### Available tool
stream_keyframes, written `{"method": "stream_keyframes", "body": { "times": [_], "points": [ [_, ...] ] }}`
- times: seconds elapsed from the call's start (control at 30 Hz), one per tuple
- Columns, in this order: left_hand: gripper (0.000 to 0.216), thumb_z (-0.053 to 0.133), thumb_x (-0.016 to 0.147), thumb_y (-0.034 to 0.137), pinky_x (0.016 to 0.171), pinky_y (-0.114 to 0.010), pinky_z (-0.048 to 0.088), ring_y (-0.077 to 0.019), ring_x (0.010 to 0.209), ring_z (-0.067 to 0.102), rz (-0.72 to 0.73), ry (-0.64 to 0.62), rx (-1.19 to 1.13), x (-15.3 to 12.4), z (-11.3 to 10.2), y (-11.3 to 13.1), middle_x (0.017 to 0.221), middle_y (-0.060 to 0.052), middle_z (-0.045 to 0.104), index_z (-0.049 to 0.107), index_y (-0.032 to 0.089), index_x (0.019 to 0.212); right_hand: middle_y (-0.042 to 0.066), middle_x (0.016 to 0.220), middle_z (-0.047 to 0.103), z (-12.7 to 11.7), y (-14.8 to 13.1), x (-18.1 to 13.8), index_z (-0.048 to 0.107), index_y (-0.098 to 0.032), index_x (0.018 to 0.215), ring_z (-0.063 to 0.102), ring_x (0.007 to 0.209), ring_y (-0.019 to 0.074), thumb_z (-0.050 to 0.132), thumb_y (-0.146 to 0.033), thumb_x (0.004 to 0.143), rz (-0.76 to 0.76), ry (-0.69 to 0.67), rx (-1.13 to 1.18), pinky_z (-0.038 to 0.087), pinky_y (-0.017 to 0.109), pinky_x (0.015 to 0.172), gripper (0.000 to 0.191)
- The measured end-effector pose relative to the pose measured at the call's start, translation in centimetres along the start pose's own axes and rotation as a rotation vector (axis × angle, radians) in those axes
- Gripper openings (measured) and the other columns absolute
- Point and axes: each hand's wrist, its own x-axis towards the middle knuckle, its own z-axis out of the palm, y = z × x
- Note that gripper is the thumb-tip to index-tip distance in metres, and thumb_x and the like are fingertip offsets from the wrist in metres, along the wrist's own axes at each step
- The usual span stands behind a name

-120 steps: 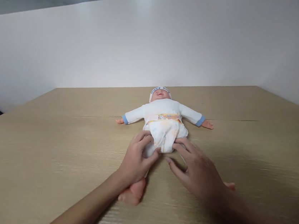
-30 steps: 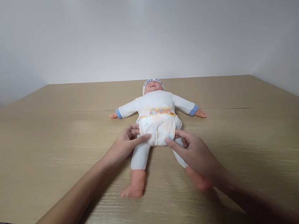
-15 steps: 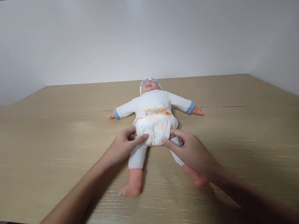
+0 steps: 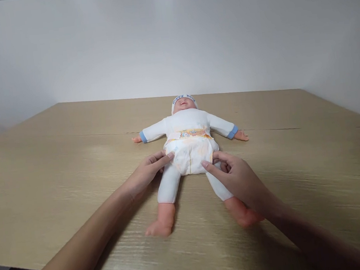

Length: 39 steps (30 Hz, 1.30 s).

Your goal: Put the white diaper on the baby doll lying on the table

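Forearms come in from the near edge of the wooden table (image 4: 41, 176), both reaching out over it. Between them lie the baby doll's (image 4: 187, 125) bare feet, toes pointing back toward the person, with its white-clad legs running up between the two wrists. Left hand (image 4: 144, 176) lies flat and loose beside the doll's hip, fingers stretched together, tips touching the side edge of the diaper (image 4: 190, 155). Right hand (image 4: 237, 178) sits on the other side, index finger out straight against the diaper's lower edge, thumb curled above it, pinching at the leg opening there. Diaper sits wrapped round the doll's waist, right between the two sets of fingertips. Beyond the hands, the doll lies on its back, arms flung wide, capped head farthest away, near the white wall (image 4: 169, 36).
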Motion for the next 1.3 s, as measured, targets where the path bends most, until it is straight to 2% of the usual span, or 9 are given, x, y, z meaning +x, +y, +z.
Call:
{"method": "stream_keyframes", "body": {
  "times": [0.13,0.27,0.47,0.57,0.7,0.8,0.97,1.13,1.3],
  "points": [
    [0.039,0.081,0.09,0.057,0.077,-0.033,0.049,-0.0214,0.086,0.064,0.084,0.067,0.044,-0.2,0.5,-0.1,0.096,-0.005,0.074,0.072,0.02,0.096,-0.001,0.066,0.053,0.2,-0.4,-0.2,0.074,-0.025,0.084,0.049,0.068,0.0199,0.068,-0.059,0.093,-0.097,0.13,-0.106,0.038,0.034,0.066,0.036],
    [0.043,0.08,0.088,0.061,0.073,-0.032,0.046,-0.02,0.084,0.061,0.161,0.172,0.152,0.0,0.8,-0.5,0.091,-0.004,0.069,0.069,0.019,0.092,0.006,0.095,0.068,0.5,0.5,0.2,0.077,-0.024,0.087,0.06,0.086,0.024,0.072,-0.057,0.09,-0.187,0.195,-0.09,0.045,0.037,0.078,0.033],
    [0.044,0.075,0.092,0.062,0.073,-0.031,0.043,-0.0186,0.081,0.054,0.248,0.259,0.285,0.4,0.4,-1.6,0.09,-0.002,0.063,0.066,0.019,0.098,0.001,0.083,0.058,-0.2,1.6,1.0,0.077,-0.021,0.088,0.055,0.075,0.0185,0.07,-0.056,0.095,-0.228,0.028,0.009,0.045,0.033,0.072,0.036],
    [0.04,0.074,0.095,0.057,0.082,-0.033,0.047,-0.0194,0.087,0.057,0.375,0.343,0.434,0.3,0.2,-2.0,0.104,-0.003,0.065,0.062,0.021,0.109,0.0,0.077,0.061,-1.3,2.0,1.1,0.078,-0.021,0.095,0.053,0.069,0.0172,0.065,-0.056,0.1,-0.271,-0.018,-0.005,0.041,0.031,0.065,0.038],
    [0.04,0.069,0.101,0.048,0.104,-0.039,0.048,-0.0258,0.118,0.06,0.615,0.412,0.686,-0.2,-0.3,-2.2,0.139,-0.01,0.064,0.06,0.025,0.133,-0.003,0.069,0.058,-2.4,4.4,1.6,0.069,-0.022,0.091,0.049,0.061,0.0164,0.059,-0.051,0.105,-0.392,0.154,-0.17,0.038,0.032,0.064,0.034],
    [0.031,0.056,0.107,0.047,0.107,-0.042,0.046,-0.0279,0.118,0.062,0.646,0.377,0.791,0.0,-1.5,-2.2,0.129,-0.009,0.071,0.068,0.026,0.127,0.0,0.075,0.062,-2.9,7.2,3.2,0.063,-0.023,0.087,0.056,0.071,0.0197,0.056,-0.043,0.106,-0.535,0.285,-0.303,0.043,0.034,0.075,0.028],
    [0.037,0.04,0.111,0.046,0.1,-0.043,0.045,-0.0274,0.096,0.059,0.667,0.495,1.03,3.3,-5.1,-1.2,0.094,-0.008,0.068,0.065,0.024,0.094,0.011,0.101,0.073,-3.9,10.3,8.2,0.067,-0.021,0.107,0.065,0.096,0.0299,0.053,-0.038,0.104,-0.577,0.421,-0.496,0.046,0.043,0.092,0.022],
    [0.042,0.053,0.105,0.052,0.121,-0.046,0.034,-0.0327,0.135,0.052,0.691,0.526,1.231,8.3,-7.5,0.3,0.143,-0.015,0.064,0.06,0.02,0.132,0.019,0.136,0.07,-3.9,10.8,12.8,0.063,-0.018,0.141,0.06,0.121,0.0381,0.059,-0.049,0.1,-0.488,0.464,-0.651,0.043,0.047,0.1,0.052],
    [0.063,0.05,0.104,0.065,0.116,-0.052,0.034,-0.0387,0.132,0.055,0.563,0.532,1.324,11.3,-8.3,0.2,0.144,-0.019,0.067,0.058,0.015,0.141,0.016,0.121,0.077,-3.6,11.1,13.9,0.067,-0.02,0.136,0.065,0.112,0.0354,0.051,-0.057,0.106,-0.422,0.349,-0.664,0.04,0.045,0.096,0.05]
  ]
}}
